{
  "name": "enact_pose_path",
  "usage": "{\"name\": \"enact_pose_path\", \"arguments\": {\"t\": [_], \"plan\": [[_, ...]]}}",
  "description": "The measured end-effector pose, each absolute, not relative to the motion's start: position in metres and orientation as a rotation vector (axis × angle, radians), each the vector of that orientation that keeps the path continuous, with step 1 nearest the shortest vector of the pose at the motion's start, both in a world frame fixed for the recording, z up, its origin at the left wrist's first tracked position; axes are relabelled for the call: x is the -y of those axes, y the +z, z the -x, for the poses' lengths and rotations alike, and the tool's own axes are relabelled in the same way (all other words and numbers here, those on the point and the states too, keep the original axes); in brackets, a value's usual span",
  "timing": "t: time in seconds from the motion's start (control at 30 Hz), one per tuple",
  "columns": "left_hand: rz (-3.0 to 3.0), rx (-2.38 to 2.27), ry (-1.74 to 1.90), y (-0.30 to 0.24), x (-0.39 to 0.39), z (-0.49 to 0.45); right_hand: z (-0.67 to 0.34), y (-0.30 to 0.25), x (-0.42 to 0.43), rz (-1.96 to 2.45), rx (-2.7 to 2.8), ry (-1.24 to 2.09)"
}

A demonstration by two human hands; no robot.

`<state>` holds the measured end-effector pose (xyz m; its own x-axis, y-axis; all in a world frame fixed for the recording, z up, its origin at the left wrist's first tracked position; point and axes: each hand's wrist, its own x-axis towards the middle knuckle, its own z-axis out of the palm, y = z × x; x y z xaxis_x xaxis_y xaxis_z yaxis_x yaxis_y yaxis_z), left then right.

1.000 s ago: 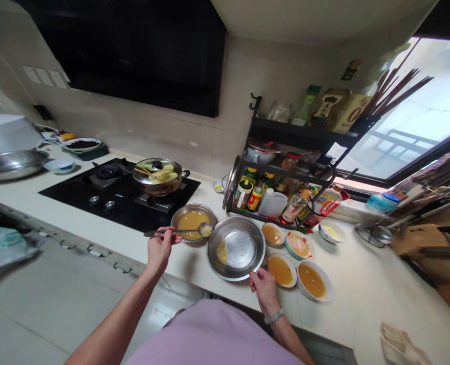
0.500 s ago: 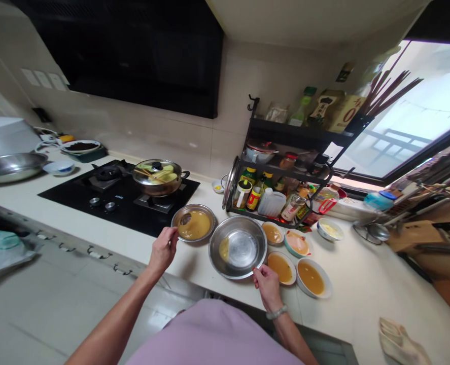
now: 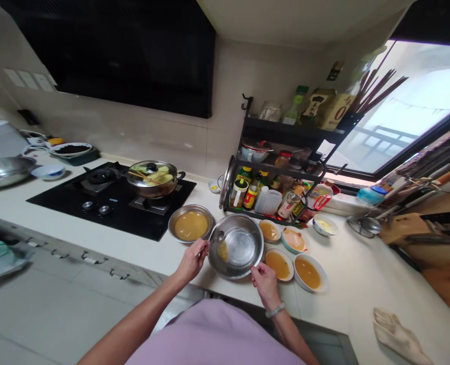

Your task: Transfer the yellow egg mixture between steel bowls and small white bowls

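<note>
Basin (image 3: 245, 247): round, shallow, shiny bare metal with sloping walls and a flat base, set on the smooth pale counter (image 3: 346, 284) between the two hands; a small yellowish pool lies on its left side.
Ladle (image 3: 218, 236): small, dark-looking, rounded head over the basin's left wall; whether it touches metal, I cannot tell.
Left hand (image 3: 195, 259): fingers curled closely around the ladle's handle.
Right hand (image 3: 266, 283): thumb and fingertips pinched together on the basin's near right rim.
Metal bowl (image 3: 210, 221): just left of the basin, holding smooth tan liquid.
Four soup bowls (image 3: 325, 281): rounded, glossy, with orange-brown liquid, crowding the basin's right side.
Rack (image 3: 295, 133): black, tiered, loaded with bottles and jars, closing off the space behind.
Stove (image 3: 68, 197): flat, black, glossy, bearing a lidded pot (image 3: 152, 191).
Cloth (image 3: 395, 332): crumpled, cream, far right.
</note>
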<state>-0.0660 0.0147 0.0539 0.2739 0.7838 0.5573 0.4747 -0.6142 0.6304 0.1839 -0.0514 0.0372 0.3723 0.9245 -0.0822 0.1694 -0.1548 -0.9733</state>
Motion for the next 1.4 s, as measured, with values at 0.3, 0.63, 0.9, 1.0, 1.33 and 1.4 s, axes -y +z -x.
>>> {"name": "enact_pose_path", "arguments": {"t": [0.3,0.63,0.9,1.0,1.33,1.4], "plan": [[-1.783,-1.290,1.136,0.044,-0.018,0.060,-0.184,0.037,0.053,1.584,0.995,0.907],[-0.968,-1.398,1.317,0.037,-0.031,0.074,-0.184,0.040,0.054,1.583,0.961,0.925],[-0.831,-1.335,1.433,0.064,-0.033,0.088,-0.184,0.040,0.052,1.609,0.967,0.911],[-0.824,-1.337,1.479,0.073,-0.037,0.099,-0.184,0.041,0.051,1.605,0.976,0.909],[-1.053,-1.558,1.583,0.096,-0.046,0.140,-0.184,0.041,0.048,1.600,0.991,0.930],[-1.193,-1.603,1.583,0.093,-0.045,0.145,-0.185,0.040,0.048,1.601,1.006,0.922]]}}
